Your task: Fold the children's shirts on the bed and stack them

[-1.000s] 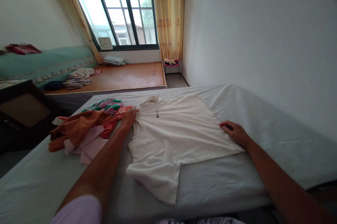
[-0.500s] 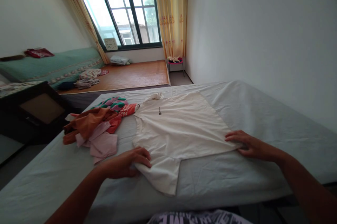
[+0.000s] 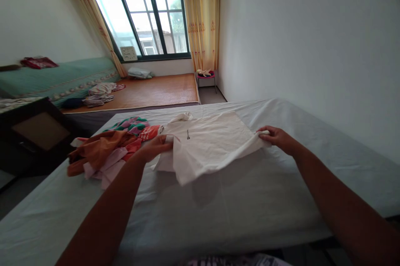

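Note:
A white T-shirt [image 3: 206, 141] with a small dark print on its chest lies partly on the pale-sheeted bed [image 3: 237, 207]. Its near side is lifted off the sheet. My left hand [image 3: 158, 147] pinches the shirt near the shoulder, and the sleeve hangs down from there. At the hem corner, my right hand [image 3: 275, 137] has the cloth pinched between thumb and fingers. Fabric stretches between the two hands, and the shirt's far half still rests on the bed.
Left of the shirt is a heap of clothes [image 3: 103, 149] in brown, pink, red and green. A dark cabinet [image 3: 34, 136] stands beyond the bed's left edge. Behind are a second bed with a brown mat [image 3: 156, 89], a stool [image 3: 206, 75] and a white wall [image 3: 306, 49] at right.
Both hands have closed on the shirt's near edge and lifted it, moving away from me toward the far side. The near sleeve has left the sheet and now hangs.

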Demonstrator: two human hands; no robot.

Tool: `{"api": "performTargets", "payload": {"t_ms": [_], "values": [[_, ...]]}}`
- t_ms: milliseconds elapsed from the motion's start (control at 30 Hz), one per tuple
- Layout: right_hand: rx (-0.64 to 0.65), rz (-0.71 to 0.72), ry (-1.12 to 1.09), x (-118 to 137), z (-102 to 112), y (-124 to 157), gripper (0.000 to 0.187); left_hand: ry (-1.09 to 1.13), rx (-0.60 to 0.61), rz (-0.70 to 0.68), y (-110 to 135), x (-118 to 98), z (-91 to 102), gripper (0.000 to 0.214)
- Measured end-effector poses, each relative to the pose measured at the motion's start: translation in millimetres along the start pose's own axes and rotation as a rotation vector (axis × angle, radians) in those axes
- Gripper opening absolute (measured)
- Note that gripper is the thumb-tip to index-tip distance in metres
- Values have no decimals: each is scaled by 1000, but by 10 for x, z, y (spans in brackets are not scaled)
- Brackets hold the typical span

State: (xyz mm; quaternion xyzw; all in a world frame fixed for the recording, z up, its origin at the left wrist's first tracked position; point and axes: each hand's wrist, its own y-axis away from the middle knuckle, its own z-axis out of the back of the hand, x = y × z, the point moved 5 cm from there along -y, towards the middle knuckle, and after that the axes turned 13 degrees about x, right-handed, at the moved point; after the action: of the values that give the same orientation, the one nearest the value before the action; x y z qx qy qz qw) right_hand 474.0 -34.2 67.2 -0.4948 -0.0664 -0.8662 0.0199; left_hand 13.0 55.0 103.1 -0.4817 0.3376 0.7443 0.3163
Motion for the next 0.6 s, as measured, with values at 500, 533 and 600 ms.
{"api": "performTargets", "payload": {"t_ms": [500,533,600], "values": [[-108,20,247,-431,-178,-279,47,-363,-73,258,91,524,270,79],[-100,24,255,-414,-180,-280,45,-371,-14,226,108,501,257,76],[-76,29,264,-395,-182,-278,42,-372,98,196,156,486,233,68]]}}
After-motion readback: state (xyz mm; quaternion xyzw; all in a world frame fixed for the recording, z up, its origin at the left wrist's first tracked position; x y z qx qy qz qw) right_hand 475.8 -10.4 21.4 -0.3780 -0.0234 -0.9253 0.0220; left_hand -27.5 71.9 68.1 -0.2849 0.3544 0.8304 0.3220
